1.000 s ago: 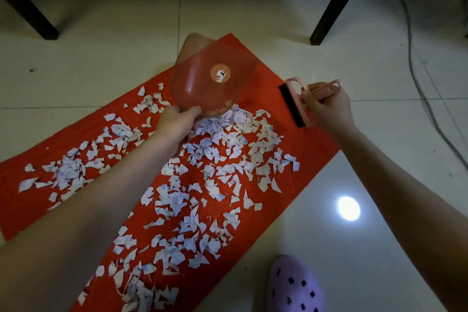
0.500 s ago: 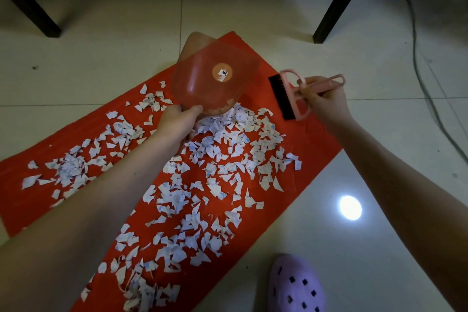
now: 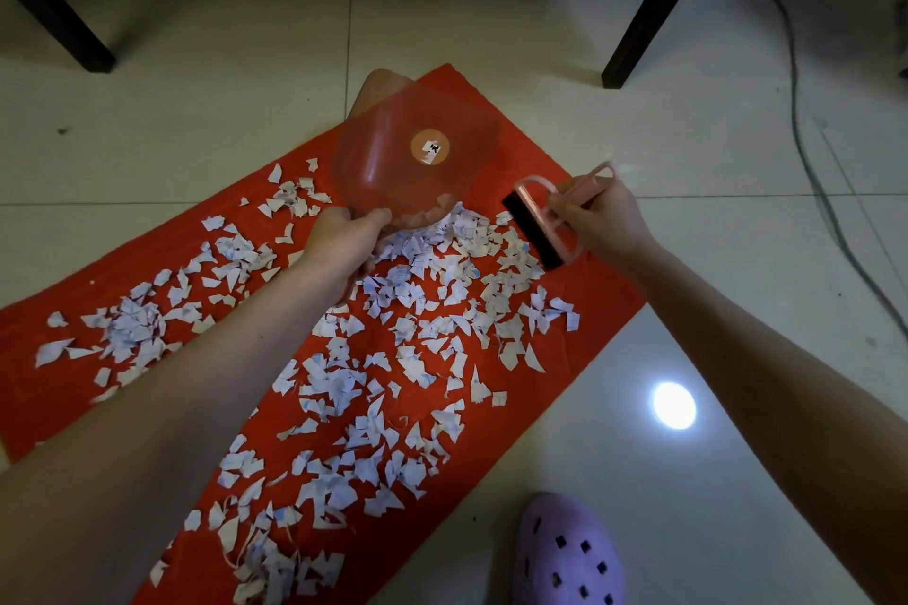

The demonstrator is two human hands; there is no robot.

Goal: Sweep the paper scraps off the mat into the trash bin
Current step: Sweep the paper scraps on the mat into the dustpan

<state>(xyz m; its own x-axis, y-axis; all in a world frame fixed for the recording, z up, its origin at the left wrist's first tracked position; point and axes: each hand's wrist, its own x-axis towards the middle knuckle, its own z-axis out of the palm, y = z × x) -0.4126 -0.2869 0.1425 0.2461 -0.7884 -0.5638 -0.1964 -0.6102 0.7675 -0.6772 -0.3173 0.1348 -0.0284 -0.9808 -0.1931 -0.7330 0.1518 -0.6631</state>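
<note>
At frame centre, a clear dustpan is gripped by the left hand; a pink brush is clasped by the right hand over paper scraps on the red mat.

Over the last second the right hand has carried the pink brush from the 3 o'clock edge of the red mat toward 9 o'clock — its black bristles now touch the outermost paper scraps of the pile, where earlier they stood apart over bare mat. The brush is also lower and closer to the translucent dustpan — the gap between the two has narrowed.
</note>
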